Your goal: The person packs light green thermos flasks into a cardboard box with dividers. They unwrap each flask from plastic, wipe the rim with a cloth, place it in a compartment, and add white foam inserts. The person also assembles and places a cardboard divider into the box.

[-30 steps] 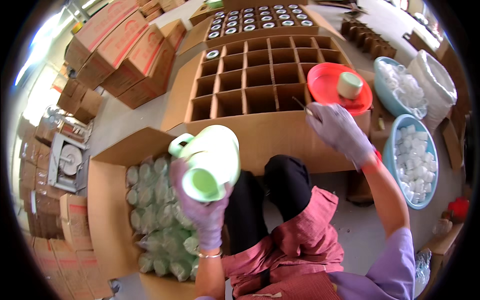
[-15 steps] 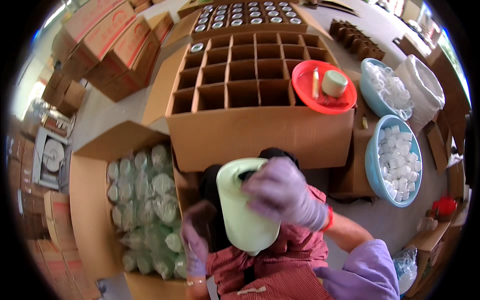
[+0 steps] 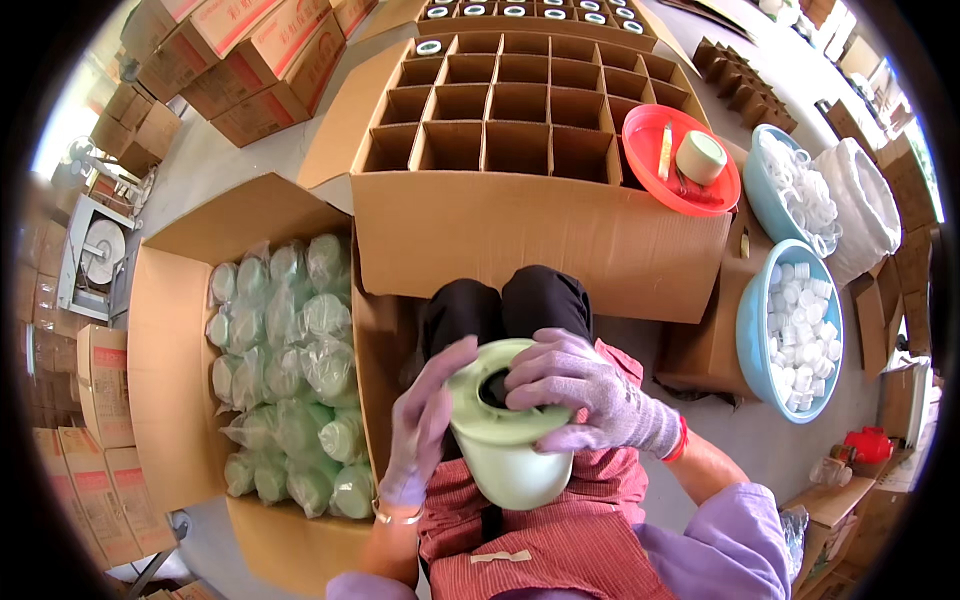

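Observation:
A pale green flask body (image 3: 515, 475) with a wide round top and a dark central opening (image 3: 493, 388) stands tilted over my lap. My right hand (image 3: 590, 390), in a purple work glove, grips the top, its fingers curled over the edge of the opening and its thumb at the rim. My left hand (image 3: 420, 425), gloved alike, is at the flask's left side with fingers stretched out and slightly blurred; whether its fingertips touch the rim I cannot tell.
A divided carton (image 3: 540, 230) stands ahead, with a red tray (image 3: 645, 150) on its right corner. To my left, an open carton (image 3: 165, 360) holds several bagged green flasks (image 3: 325, 315). Blue basins with white caps (image 3: 800, 345) and white rings (image 3: 795, 190) stand right.
The flask has tipped so that its top faces me more. My left hand has risen from low beside it to the rim. My right hand stays at the top.

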A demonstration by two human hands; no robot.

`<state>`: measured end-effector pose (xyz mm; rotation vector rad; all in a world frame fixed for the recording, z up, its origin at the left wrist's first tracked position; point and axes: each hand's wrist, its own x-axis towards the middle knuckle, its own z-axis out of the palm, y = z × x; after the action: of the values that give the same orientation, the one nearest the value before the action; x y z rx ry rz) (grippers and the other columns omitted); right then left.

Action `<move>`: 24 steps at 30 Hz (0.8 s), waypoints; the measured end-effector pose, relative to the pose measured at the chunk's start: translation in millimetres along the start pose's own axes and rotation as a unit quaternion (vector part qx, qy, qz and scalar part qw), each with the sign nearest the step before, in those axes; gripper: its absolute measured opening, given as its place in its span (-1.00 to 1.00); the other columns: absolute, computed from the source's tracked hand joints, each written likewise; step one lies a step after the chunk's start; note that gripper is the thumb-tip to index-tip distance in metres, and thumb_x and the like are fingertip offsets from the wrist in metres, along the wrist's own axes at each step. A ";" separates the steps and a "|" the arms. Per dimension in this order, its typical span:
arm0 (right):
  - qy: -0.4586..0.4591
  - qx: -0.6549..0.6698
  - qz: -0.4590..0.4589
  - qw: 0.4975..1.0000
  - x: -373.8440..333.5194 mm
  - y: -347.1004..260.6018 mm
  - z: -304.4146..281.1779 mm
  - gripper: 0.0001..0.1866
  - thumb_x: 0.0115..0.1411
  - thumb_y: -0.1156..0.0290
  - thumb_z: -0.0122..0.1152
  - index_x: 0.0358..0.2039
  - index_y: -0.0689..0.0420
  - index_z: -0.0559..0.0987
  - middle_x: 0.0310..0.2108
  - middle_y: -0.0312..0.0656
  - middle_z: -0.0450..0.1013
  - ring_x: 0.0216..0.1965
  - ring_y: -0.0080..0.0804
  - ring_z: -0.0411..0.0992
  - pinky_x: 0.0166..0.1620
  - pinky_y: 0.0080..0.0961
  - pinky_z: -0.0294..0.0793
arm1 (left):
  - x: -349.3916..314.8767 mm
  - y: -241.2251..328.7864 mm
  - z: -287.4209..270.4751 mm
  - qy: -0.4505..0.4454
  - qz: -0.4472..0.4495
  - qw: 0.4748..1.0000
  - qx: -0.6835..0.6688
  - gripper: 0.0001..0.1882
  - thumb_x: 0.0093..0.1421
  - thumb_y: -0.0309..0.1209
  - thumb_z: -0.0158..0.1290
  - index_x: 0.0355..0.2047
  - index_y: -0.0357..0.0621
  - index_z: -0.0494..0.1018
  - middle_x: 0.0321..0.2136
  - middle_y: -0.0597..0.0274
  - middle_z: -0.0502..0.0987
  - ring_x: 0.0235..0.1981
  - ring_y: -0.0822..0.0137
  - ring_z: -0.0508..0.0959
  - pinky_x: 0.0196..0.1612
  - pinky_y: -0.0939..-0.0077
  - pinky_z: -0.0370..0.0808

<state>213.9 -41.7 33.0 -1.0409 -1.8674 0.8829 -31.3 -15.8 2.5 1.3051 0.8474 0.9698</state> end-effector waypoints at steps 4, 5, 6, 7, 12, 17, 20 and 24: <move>0.093 -0.091 0.210 0.969 -30.3 25.4 -31.1 -0.49 -0.06 0.38 0.43 -0.05 0.19 0.52 -0.05 -0.06 0.42 0.01 -0.19 0.37 0.04 -0.31 0.38 | -29.7 -14.5 -51.6 0.083 0.059 0.975 -0.195 -0.49 0.34 -0.05 -0.17 -0.11 -0.31 0.48 -0.17 -0.03 0.57 -0.08 0.12 0.54 0.12 0.20 0.40; 0.063 -0.032 0.163 0.984 -24.7 15.0 -25.6 -0.48 -0.04 0.39 0.43 -0.04 0.20 0.51 -0.04 -0.05 0.41 0.01 -0.19 0.36 0.05 -0.31 0.37 | -16.8 -16.6 -37.9 0.059 0.110 0.954 -0.272 -0.53 0.21 -0.13 0.10 -0.04 -0.28 0.48 0.01 -0.10 0.48 0.02 0.05 0.49 0.15 0.21 0.37; 0.034 0.027 0.115 0.992 -15.1 6.9 -13.3 -0.48 -0.03 0.39 0.42 -0.02 0.21 0.50 -0.03 -0.05 0.40 0.02 -0.20 0.36 0.06 -0.31 0.37 | -5.1 -8.1 -32.0 -0.029 0.136 0.984 -0.114 -0.52 0.16 -0.16 0.14 -0.02 -0.25 0.47 0.04 -0.09 0.45 0.05 0.02 0.47 0.17 0.20 0.36; 0.016 0.091 0.069 0.993 -12.0 5.6 3.6 -0.52 0.07 0.34 0.34 0.00 0.22 0.49 -0.06 -0.04 0.41 0.02 -0.16 0.35 0.07 -0.31 0.35 | 10.8 9.8 -25.9 -0.131 0.156 0.978 0.043 -0.50 0.11 -0.18 0.18 0.00 -0.22 0.47 0.06 -0.09 0.43 0.07 -0.01 0.44 0.18 0.19 0.34; 0.140 0.037 0.116 0.983 49.3 15.8 7.9 -0.57 0.18 0.18 0.20 -0.09 0.27 0.46 -0.19 0.05 0.43 -0.15 -0.01 0.43 -0.09 -0.28 0.43 | 47.2 24.9 -20.4 -0.183 0.044 0.982 -0.024 -0.49 0.22 -0.21 0.12 0.10 -0.27 0.40 0.08 0.03 0.43 0.09 0.17 0.44 0.18 0.30 0.33; 0.085 -0.347 -0.197 0.913 90.6 15.5 2.4 -0.37 -0.02 0.25 0.32 0.13 -0.09 0.41 0.12 0.17 0.21 0.04 0.21 0.33 0.04 -0.12 0.44 | 76.2 35.9 -12.6 -0.054 -0.173 0.907 -0.380 -0.29 0.38 0.13 -0.44 0.23 -0.22 0.13 0.09 0.05 0.38 0.06 0.12 0.47 0.10 0.12 0.48; 0.093 -0.227 -0.080 0.966 94.3 24.8 10.9 -0.37 0.06 0.45 0.26 0.19 -0.01 0.34 0.08 0.15 0.26 0.04 0.08 0.36 0.06 -0.26 0.47 | 82.2 28.4 1.0 -0.027 -0.070 0.968 -0.240 -0.43 0.43 -0.03 -0.34 0.22 -0.21 0.18 0.10 0.06 0.37 0.03 0.14 0.50 0.09 0.23 0.46; 0.118 0.396 0.217 0.884 99.9 41.0 8.7 -0.46 0.26 0.33 0.15 0.19 0.25 0.27 -0.01 -0.07 0.42 -0.03 -0.41 0.41 0.03 -0.41 0.45 | 103.7 28.0 2.6 -0.036 0.274 0.917 0.286 -0.53 0.32 -0.16 -0.06 0.14 -0.16 0.36 0.18 -0.15 0.21 0.21 -0.11 0.21 0.24 0.20 0.17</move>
<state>186.1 62.7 25.1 -0.9709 -0.9033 1.5284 7.7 79.3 33.5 2.1513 0.7436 1.1352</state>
